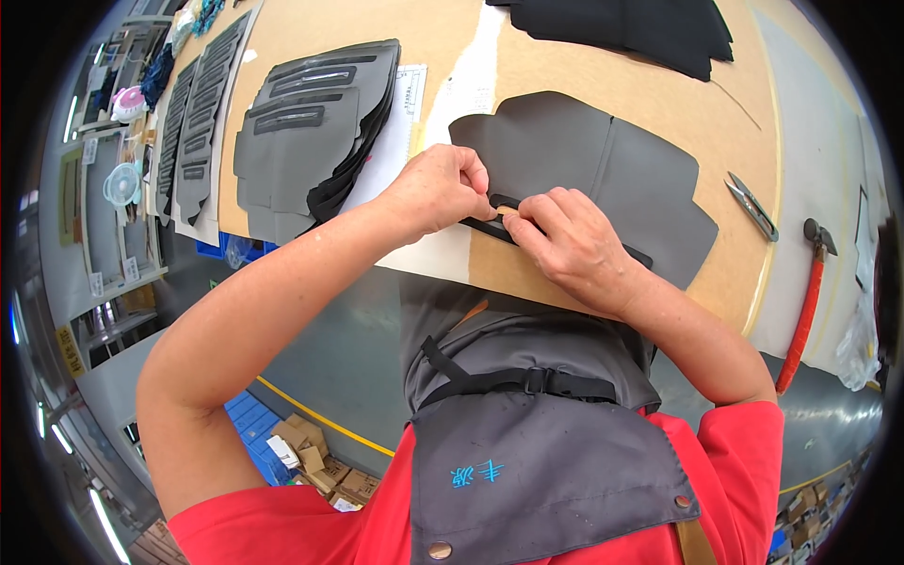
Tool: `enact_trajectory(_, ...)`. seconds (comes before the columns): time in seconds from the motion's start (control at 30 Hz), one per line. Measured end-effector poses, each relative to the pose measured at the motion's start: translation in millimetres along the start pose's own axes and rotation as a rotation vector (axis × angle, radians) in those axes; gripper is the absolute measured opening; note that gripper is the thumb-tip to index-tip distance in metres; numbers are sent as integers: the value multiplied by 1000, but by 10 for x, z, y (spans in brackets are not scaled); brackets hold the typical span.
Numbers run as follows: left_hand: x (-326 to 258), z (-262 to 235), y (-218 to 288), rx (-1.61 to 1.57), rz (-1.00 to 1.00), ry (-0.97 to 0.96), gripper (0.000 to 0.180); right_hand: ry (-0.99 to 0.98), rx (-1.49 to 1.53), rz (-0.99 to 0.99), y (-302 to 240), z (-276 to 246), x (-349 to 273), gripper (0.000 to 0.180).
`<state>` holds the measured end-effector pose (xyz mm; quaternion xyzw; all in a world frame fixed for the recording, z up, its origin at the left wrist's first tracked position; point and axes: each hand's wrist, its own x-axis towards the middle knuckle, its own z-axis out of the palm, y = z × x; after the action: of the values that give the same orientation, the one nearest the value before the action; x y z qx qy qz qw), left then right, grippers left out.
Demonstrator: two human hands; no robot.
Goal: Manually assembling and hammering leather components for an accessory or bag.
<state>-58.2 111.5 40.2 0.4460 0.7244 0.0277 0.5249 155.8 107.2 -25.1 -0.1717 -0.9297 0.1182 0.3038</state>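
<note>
Head view: grey panel (650, 174) lies flat on the surface (414, 38), right in front of you, near edge close to the surface's near edge. Dark strip (487, 229) runs along that near side, its middle covered by your hands. Your left hand (438, 193) brings thumb and forefinger into a pinch at the strip's left part; can't tell whether they close on it. Your right hand (574, 250) has its fingers curled, thumb and forefinger tips just beside the left's; grip hidden, can't tell. Small tan patch (508, 211) shows between the fingertips, too small to identify.

To do this fingertip work well, best keep the pinch small and low, steady the panel with the side of the right hand, and work along the strip in short moves so the edge doesn't pucker. Pulling upward would likely lift or crease the panel; it looks thin and bendy.

Panel's long axis runs left to right, its right end angled nearer you; stepped, humped edge points away from you. Strip's long axis runs roughly the same way, right end also nearer. Snips (753, 209) and hammer (807, 297) sit well apart, to your right.
</note>
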Motion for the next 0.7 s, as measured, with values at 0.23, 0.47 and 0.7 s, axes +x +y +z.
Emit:
enact_trajectory(0.23, -10, -22, 30, 11, 3, -20, 27, -20, -1, -6, 2, 0, -5, 8)
enact_trajectory(0.47, 10, -43, 2, 19, -2, -43, 26, -10, 14, -1, 1, 7, 3, 6)
enact_trajectory(0.7, 9, -57, -70, 26, 120, -36, 26, -5, 15, 4, -15, -7, 15, 5)
